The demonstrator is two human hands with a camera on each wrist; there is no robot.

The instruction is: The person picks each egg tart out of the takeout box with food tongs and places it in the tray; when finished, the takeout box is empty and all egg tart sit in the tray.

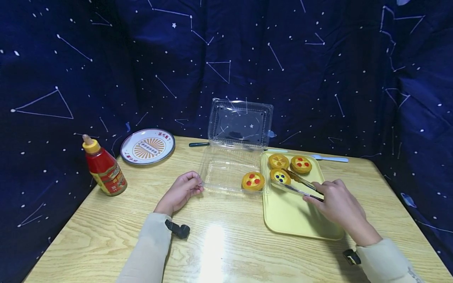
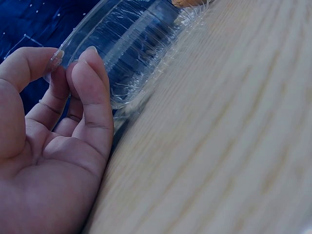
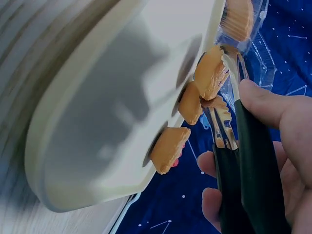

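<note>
My left hand pinches the near left corner of the clear plastic container between thumb and fingers. The container's lid stands raised at the back. Inside at the right sits an egg tart with red dots. My right hand grips black-handled metal tongs, whose tips are around a tart with dark blue dots. In the right wrist view that tart is tilted over the tray. Behind it on the yellow tray lie a plain-topped tart and another red-dotted tart.
A red sauce bottle with a yellow cap stands at the left, beside a white patterned plate. A light blue fork lies behind the tray. A dark handle pokes out behind the container. The starry curtain hangs along the table's back edge.
</note>
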